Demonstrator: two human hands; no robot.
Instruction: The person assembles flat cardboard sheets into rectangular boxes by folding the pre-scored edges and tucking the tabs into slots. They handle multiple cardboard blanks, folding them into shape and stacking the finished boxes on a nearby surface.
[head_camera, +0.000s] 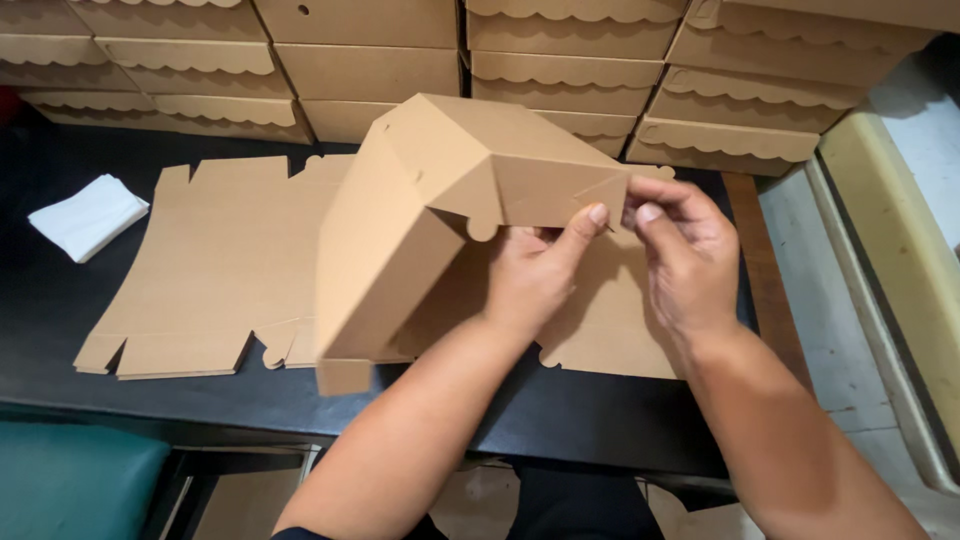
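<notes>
A brown cardboard box (420, 210), partly folded into shape, is lifted above the black table (60, 310). My left hand (535, 270) reaches up from below and pinches the box's right corner flap with its thumb. My right hand (685, 255) pinches the same corner from the right, fingertips against the flap's edge. One scalloped flap (480, 228) hangs under the box. Beneath the box lies a stack of flat, unfolded cardboard blanks (215, 260).
Rows of finished brown boxes with scalloped lids (570, 70) are stacked along the back of the table. A folded white cloth (88, 215) lies at the left. A teal seat (75, 480) sits at the lower left, a pale counter edge (890, 220) at the right.
</notes>
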